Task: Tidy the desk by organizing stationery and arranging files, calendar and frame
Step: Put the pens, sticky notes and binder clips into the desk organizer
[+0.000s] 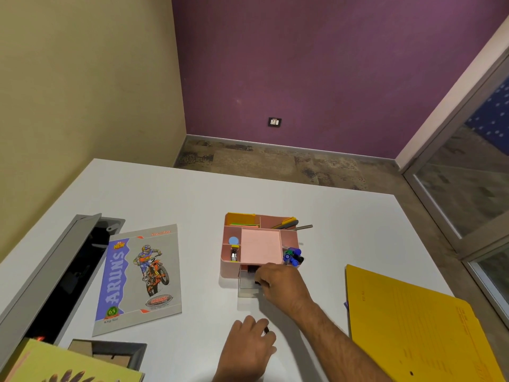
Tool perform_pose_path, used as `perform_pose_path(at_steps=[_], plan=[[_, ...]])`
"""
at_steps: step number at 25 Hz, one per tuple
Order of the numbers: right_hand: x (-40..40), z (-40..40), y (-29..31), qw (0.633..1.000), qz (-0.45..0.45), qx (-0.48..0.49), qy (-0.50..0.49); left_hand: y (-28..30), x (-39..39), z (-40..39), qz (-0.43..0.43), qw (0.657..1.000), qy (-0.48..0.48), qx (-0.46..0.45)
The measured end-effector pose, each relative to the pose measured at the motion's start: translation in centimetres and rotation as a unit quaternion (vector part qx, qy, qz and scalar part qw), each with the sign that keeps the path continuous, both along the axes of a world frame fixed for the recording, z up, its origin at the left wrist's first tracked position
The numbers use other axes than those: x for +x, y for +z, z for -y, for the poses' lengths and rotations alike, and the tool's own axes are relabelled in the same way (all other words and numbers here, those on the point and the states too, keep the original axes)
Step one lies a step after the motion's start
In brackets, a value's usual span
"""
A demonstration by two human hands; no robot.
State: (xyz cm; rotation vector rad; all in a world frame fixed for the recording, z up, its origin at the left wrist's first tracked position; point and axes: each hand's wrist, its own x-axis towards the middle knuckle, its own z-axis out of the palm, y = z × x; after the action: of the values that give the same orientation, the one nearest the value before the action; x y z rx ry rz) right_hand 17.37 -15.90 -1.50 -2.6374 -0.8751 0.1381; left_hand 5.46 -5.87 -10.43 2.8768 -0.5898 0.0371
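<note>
Desk: a white top seen from above, set in a corner where a yellow wall meets a purple one.
Organizer: a pink compartmented stationery tray near the middle of the desk, with a flat pink lid panel at its centre, pens lying in the far compartment and blue-capped markers upright at its right near corner.
Drawer: a clear drawer pulled out from the organizer's near side.
Right hand: reaches in from the desk's near right; its fingers are curled over the drawer's right rim, pinching a small dark item that sits at the fingertips, over the open drawer.
Left hand: rests at the near edge, knuckles up, fingers bent around a small dark object that peeks out past them; what it is cannot be told.
Notebook: a grey cover with a motocross rider, left of the organizer, well apart from both hands.
Yellow file: lies along the right edge.
Frame: a dark picture frame at the near left corner, partly under a yellow-green sheet.
Cable tray: an open grey hatch along the left edge.
</note>
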Motion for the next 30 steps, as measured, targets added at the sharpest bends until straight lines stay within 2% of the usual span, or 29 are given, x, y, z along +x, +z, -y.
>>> perform_pose_path(at_steps=[4,8,11,13,15,19,22,27,30], plan=[[0.6,0.2,-0.3,0.997,-0.044,-0.066,-0.007,0.1,-0.2,-0.6,0.033,0.996,0.054,-0.060],[-0.2,0.8,0.3,1.000,-0.008,-0.007,-0.010,0.5,-0.5,-0.6,0.010,0.978,0.131,-0.160],[-1.5,1.6,0.4,0.991,0.031,0.122,-0.051,1.7,-0.9,-0.6,-0.032,0.933,0.207,-0.293],[-2.4,2.3,0.6,0.974,-0.019,0.209,-0.086,2.5,-0.8,-0.4,-0.028,0.886,0.245,-0.392],[-3.1,2.9,1.1,0.959,-0.105,0.242,-0.102,3.3,-0.4,-0.2,0.010,0.855,0.271,-0.441],[-3.6,3.7,1.3,0.913,-0.276,0.276,-0.120,4.5,0.5,-0.6,0.093,0.853,0.274,-0.435],[-3.6,3.6,1.2,0.874,-0.343,0.314,-0.138,4.3,0.7,-0.9,0.108,0.865,0.259,-0.416],[-3.4,2.8,1.5,0.845,-0.378,0.348,-0.148,3.7,0.9,-1.7,0.150,0.890,0.206,-0.379],[-3.3,2.1,2.2,0.863,-0.299,0.358,-0.192,3.4,0.9,-2.7,0.161,0.889,0.211,-0.372]])
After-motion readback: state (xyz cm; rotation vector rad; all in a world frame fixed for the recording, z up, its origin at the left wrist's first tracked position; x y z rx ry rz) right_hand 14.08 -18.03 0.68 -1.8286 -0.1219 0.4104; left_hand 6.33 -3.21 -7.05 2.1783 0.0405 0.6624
